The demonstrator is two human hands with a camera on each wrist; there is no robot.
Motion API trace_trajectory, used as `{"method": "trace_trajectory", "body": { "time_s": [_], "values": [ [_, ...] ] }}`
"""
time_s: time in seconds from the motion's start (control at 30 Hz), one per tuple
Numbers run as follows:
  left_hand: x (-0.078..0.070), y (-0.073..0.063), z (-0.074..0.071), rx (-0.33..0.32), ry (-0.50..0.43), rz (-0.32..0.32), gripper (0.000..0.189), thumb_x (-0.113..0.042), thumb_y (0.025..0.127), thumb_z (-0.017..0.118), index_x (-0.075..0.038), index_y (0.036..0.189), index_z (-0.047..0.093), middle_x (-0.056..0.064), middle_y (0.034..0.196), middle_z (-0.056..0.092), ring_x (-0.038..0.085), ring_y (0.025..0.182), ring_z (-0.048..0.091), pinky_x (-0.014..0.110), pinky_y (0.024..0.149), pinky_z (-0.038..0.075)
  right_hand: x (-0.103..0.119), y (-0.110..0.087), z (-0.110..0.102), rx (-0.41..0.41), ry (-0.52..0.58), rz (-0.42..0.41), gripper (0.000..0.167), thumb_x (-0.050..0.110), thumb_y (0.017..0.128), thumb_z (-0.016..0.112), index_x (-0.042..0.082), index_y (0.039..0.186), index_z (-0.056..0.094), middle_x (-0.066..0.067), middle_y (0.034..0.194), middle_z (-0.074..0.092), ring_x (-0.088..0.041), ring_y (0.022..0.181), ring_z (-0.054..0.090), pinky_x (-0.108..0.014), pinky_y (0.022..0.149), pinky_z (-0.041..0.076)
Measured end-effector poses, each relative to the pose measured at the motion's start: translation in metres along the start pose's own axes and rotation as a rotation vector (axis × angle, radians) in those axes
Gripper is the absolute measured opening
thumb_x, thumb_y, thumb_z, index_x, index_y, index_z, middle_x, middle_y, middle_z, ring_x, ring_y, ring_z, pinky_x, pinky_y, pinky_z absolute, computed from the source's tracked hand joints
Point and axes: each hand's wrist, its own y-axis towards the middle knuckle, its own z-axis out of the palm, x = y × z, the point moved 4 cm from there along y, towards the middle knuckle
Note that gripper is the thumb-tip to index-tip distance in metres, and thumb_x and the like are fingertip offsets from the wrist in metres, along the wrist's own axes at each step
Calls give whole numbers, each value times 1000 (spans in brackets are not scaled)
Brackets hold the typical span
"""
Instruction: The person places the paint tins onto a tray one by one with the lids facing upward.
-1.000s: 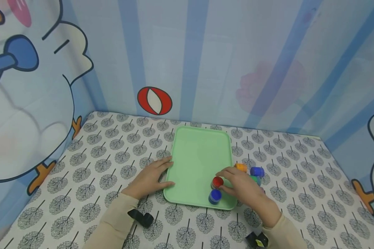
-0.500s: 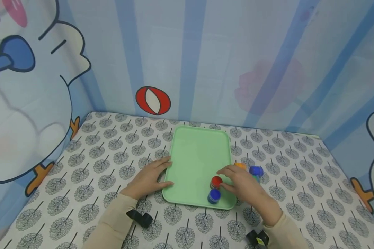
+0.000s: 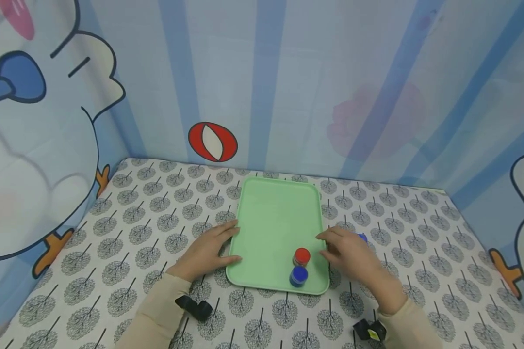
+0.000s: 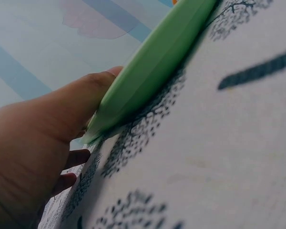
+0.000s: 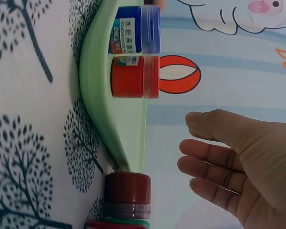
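On the light green tray (image 3: 275, 203), a red paint jar (image 3: 302, 257) stands beside a blue paint jar (image 3: 299, 276) near the tray's front right corner. Both show printed labels in the right wrist view. My left hand (image 3: 206, 251) rests at the tray's left edge, fingers and thumb spread against the rim. My right hand (image 3: 353, 254) hovers over the tray's right edge, fingers loosely bent and holding nothing. Below it in the right wrist view is a brownish-red paint jar (image 5: 127, 188) outside the tray.
A blue jar (image 3: 363, 237) peeks out behind my right hand, which hides the other jars on that side. The table wears a tree-print cloth (image 3: 157, 228). A striped cartoon curtain (image 3: 305, 87) hangs behind it.
My right hand has let go of the red jar and moved right, off it, covering the orange jar from the head camera. The left hand stays at the tray's edge.
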Motion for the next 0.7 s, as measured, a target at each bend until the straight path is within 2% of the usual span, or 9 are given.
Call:
{"method": "trace_trajectory", "body": {
  "time_s": [0.13,0.37,0.7],
  "values": [
    [0,-1,0,6,-7,-2,77,-48,82,71,-8,143,46,6,155,37,30,140,38,47,117,33,-6,-2,-3,-28,6,5,27,13,80,76,5,105,70,-7,97,69,-19,88,64,-37,80,58],
    [0,-1,1,15,-21,-10,77,-48,83,71,-8,144,45,5,156,36,31,141,37,48,117,32,-15,-9,-6,-35,-14,49,30,14,80,77,5,107,70,-6,97,68,-21,88,65,-40,80,58],
    [0,-2,0,14,-25,-17,77,-47,82,71,-8,144,45,5,156,35,31,141,36,47,118,32,-30,-19,-8,-11,-57,139,28,18,81,76,6,105,69,-10,103,69,-30,97,65,-49,89,55]
  ]
}}
